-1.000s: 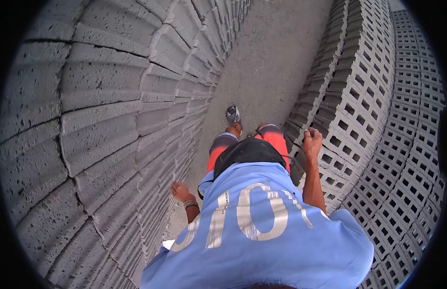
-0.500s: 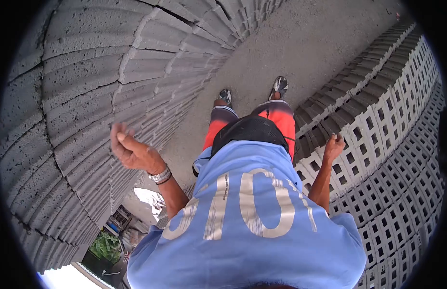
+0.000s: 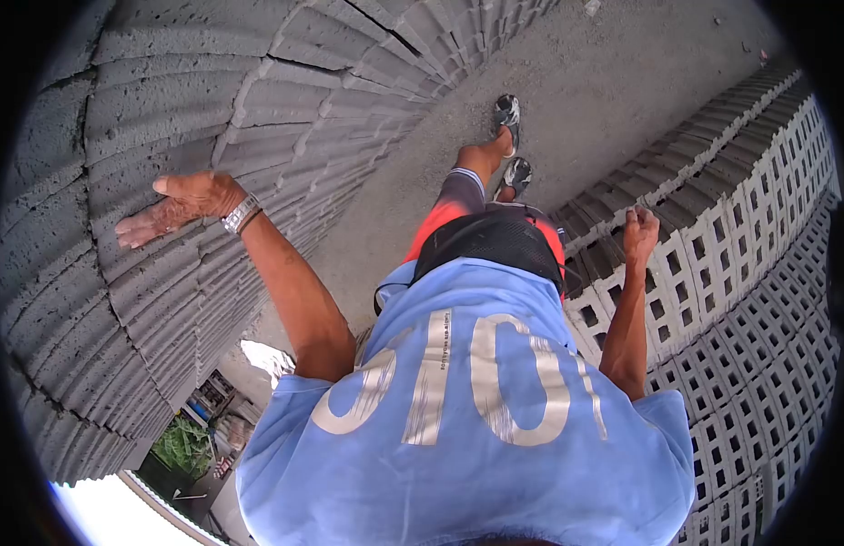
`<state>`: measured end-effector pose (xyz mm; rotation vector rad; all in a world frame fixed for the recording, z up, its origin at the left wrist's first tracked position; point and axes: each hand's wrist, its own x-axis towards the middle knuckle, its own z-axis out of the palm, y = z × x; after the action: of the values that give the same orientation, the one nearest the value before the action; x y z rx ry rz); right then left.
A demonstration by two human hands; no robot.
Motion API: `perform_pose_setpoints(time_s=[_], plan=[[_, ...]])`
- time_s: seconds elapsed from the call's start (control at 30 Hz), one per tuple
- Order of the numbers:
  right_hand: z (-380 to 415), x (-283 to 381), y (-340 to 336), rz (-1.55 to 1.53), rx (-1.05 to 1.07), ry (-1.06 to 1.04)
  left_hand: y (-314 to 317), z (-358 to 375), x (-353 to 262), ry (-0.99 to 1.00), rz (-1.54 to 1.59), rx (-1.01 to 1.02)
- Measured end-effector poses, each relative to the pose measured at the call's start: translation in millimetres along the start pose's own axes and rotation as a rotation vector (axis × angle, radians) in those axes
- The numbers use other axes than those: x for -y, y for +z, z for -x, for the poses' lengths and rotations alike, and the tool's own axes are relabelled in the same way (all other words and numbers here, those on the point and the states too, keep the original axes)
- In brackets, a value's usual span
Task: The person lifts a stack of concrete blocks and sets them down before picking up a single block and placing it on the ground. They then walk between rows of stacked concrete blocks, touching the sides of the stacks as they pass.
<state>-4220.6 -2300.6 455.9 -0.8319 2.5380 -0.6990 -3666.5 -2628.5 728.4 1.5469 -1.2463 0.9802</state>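
"Where did the view look from?"
"From the head, forward and down over the blue shirt [image 3: 467, 400]."
"How near?"
"The shirt was close; the shoes [image 3: 507, 111] and ground [image 3: 586, 77] lay farther, between the block stacks [image 3: 167, 300]."

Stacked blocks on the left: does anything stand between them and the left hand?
Nothing visible stands between the left hand and the stacked blocks on the left; whether they touch can't be told.
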Motion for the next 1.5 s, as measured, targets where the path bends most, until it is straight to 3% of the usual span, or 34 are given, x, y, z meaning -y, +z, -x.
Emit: perform_pose_setpoints(time_s=[0.07, 0.17, 0.23, 0.3, 0.43, 0.53, 0.7, 0.73, 0.9, 0.97, 1.13, 1.27, 1.37, 1.4, 1.5], plan=[[-14, -5, -15, -0.170, 0.002, 0.054, 7, -1, -6, -0.048, 0.046, -0.012], [6, -16, -45, -0.089, -0.193, 0.111, 8, -2, -11, 0.000, 0.073, -0.044], [35, -22, -59, -0.054, -0.224, 0.159, 12, -1, -12, -0.058, 0.021, -0.088], [62, -37, -70, -0.027, -0.090, 0.277, 16, -2, -9, -0.044, 0.002, -0.126], [95, -56, -63, -0.079, -0.238, 0.333, 20, -4, -10, 0.026, -0.004, -0.202], [56, -64, -61, -0.063, -0.199, 0.308, 22, -4, -1, 0.038, -0.038, -0.187], [-93, 29, -56, -0.026, -0.035, 0.028, 19, 1, -2, -0.028, -0.031, -0.155], [-111, 65, -60, -0.041, -0.012, -0.014, 19, 0, -1, -0.039, -0.027, -0.146], [-160, 117, -33, -0.081, 0.021, -0.052, 22, -2, -22, -0.162, 0.013, -0.116], [-159, 118, -15, -0.076, 0.056, -0.028, 21, -5, -28, -0.179, 0.023, -0.104], [-156, 64, 30, -0.046, 0.152, 0.240, 13, -13, -53, -0.439, 0.211, -0.096], [-171, 52, 27, -0.008, 0.157, 0.282, 8, -34, -90, -0.671, 0.075, -0.148], [-202, 43, 15, 0.001, 0.251, 0.284, -5, -54, -81, -0.561, -0.079, -0.099], [-216, 37, 9, 0.001, 0.293, 0.285, 0, -70, -100, -0.701, 0.086, -0.287], [-264, -8, 6, -0.047, 0.352, 0.319, 8, -82, -176, -0.196, -0.022, -0.245]])
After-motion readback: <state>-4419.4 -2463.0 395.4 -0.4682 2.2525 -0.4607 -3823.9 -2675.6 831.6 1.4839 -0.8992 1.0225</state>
